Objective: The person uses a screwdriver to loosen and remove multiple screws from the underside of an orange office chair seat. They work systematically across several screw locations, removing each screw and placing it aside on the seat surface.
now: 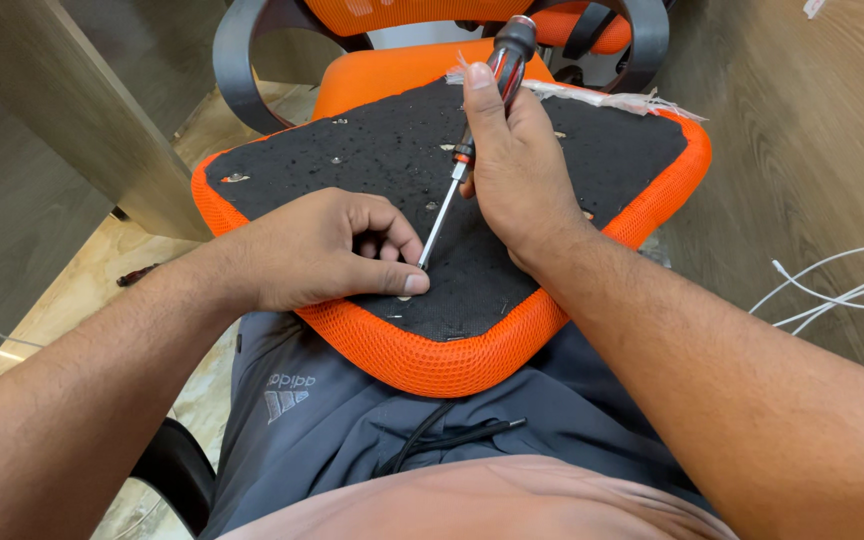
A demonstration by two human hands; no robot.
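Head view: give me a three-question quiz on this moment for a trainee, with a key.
1. True or false: the right hand grips the red and black handled screwdriver by its handle.
2. Where is the tip of the screwdriver's metal shaft? A) in the air above the floor B) down on the black fabric underside of the orange mesh seat cushion, beside the left hand C) on the white cables
3. What does the orange mesh seat cushion rest on?

Key
1. True.
2. B; the left thumb and fingers pinch right at the tip.
3. The person's lap, on the grey shorts, with its black underside facing up.
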